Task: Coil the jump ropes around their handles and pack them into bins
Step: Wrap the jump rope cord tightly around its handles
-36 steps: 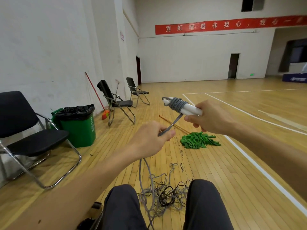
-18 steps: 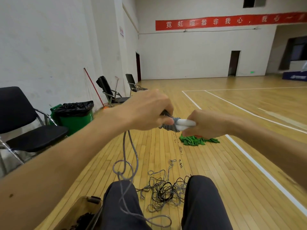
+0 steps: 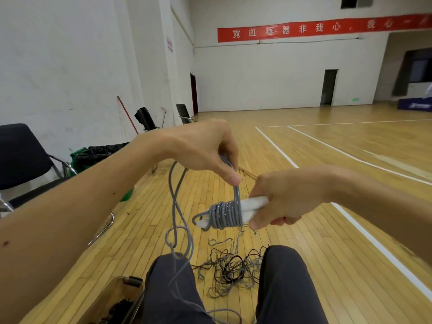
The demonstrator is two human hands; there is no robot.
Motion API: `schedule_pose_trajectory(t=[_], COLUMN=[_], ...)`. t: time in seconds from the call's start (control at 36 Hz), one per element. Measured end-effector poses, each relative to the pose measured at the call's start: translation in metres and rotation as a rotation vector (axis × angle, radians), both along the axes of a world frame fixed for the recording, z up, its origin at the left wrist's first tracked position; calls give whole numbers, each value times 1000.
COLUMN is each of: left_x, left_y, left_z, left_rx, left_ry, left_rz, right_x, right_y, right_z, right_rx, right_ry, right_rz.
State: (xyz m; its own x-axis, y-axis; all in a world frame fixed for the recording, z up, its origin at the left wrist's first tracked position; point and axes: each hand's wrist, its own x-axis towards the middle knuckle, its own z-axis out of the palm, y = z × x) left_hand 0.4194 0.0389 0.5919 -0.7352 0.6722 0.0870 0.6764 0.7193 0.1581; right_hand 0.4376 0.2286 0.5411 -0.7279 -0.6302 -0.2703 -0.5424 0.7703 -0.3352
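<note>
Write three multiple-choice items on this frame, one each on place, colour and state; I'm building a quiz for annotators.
1. Where does the loose tangle lie?
A. on the floor between the legs
B. on a chair
C. in the green bin

2. What colour is the rope wound on the handles?
A. red
B. grey
C. green

3. What is the left hand doing?
A. resting flat on a knee
B. pinching the rope above the handles
C. gripping a broom

Answers:
1 A: the tangle lies on the boards between the legs.
2 B: the turns are grey against the white handles.
3 B: thumb and fingers pinch the taut strand, while the right hand grips the handles.
</note>
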Motion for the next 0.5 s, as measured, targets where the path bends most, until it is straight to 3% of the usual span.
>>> schedule_pose_trajectory(t=[0.33,0.5], left_x=[-6,-20], left_y=[-18,-31], left_z=[-8,-24], left_rx=[295,520], left_ry=[-345,-671], left_rz=[-90,-228], right_x=[19,25], right_y=[4,3], right_z=[17,29], right_rx=[-161,-258], right_ry=[-79,-61], right_rz=[130,191])
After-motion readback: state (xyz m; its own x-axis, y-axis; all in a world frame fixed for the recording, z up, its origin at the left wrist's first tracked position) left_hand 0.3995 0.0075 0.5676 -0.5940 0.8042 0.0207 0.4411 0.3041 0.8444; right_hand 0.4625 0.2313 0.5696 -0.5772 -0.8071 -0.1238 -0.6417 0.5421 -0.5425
